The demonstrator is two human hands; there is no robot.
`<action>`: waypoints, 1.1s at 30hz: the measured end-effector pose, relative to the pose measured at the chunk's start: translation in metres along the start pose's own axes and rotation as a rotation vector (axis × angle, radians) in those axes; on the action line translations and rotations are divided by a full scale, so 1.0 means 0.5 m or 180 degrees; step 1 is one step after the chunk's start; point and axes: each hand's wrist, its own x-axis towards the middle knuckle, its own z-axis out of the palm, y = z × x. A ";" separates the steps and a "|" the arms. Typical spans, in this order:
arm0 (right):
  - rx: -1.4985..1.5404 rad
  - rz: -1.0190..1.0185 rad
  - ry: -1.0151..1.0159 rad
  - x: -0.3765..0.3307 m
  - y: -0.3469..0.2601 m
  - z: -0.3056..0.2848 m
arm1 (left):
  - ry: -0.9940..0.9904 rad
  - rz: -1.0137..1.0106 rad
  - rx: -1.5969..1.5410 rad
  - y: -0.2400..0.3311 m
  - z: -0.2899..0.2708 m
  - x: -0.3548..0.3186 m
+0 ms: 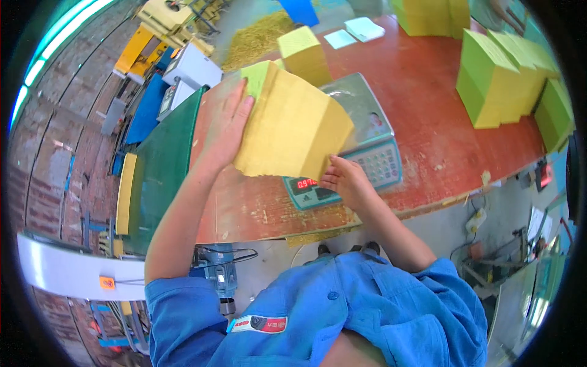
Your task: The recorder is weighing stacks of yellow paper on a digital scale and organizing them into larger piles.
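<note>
Between my two hands is a thick stack of yellow paper [292, 125], tilted and held over the left part of an electronic scale [364, 110]. My left hand [229, 125] presses flat along its left side, fingers together and pointing away from me. At the lower right corner, my right hand [347, 181] grips the stack with curled fingers. The scale has a shiny metal pan, a teal body with a keypad and a lit red display, partly covered by the stack and my right hand. Whether the stack touches the pan cannot be made out.
The scale stands on a worn red table [428, 147]. Behind it sits another yellow stack [306, 58] near some pale sheets [364, 29]. More yellow-green stacks [498, 82] stand at the right. A green conveyor belt [164, 165] runs along the table's left side.
</note>
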 end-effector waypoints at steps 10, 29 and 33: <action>-0.2637 -0.0608 -0.0020 -0.023 0.016 0.258 | 0.0611 -0.1995 -0.3846 -0.163 -0.128 -0.294; -0.5577 0.0455 -0.0356 0.244 0.296 0.384 | 0.1435 -0.3468 -0.4024 -0.599 -0.152 -0.669; -0.4907 0.0057 -0.0319 0.251 0.306 0.398 | 0.0945 -0.2835 -0.3643 -0.624 -0.166 -0.678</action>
